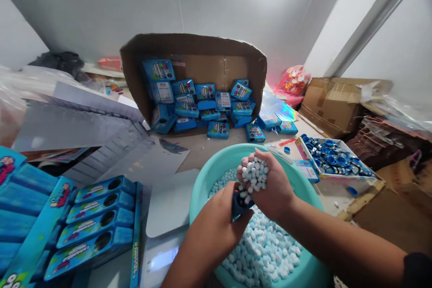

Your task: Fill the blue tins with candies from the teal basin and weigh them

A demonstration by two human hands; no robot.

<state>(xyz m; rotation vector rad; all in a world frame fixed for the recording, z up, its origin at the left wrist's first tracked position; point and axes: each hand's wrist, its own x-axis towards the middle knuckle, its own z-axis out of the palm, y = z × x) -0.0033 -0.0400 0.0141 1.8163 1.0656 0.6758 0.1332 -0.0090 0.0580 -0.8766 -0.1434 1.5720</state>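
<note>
My left hand (225,207) is wrapped round a small blue candy box (240,204), held over a turquoise tub (199,189). The box's open hole faces up toward my right hand (276,184). That hand is cupped around a heap of pale blue and white candies (254,173), tilted at the box's opening, and a few candies lie at the hole. Beneath both hands, loose candies (270,247) of the same kind fill much of the tub. My fingers hide most of the box.
A tipped cardboard carton (202,49) holds several blue boxes (185,109). At right, a tray (337,168) is full of blue caps. Open-holed boxes (91,229) stand in a display at left, beside a flat scale (170,202). Brown cartons (332,99) stand farther right.
</note>
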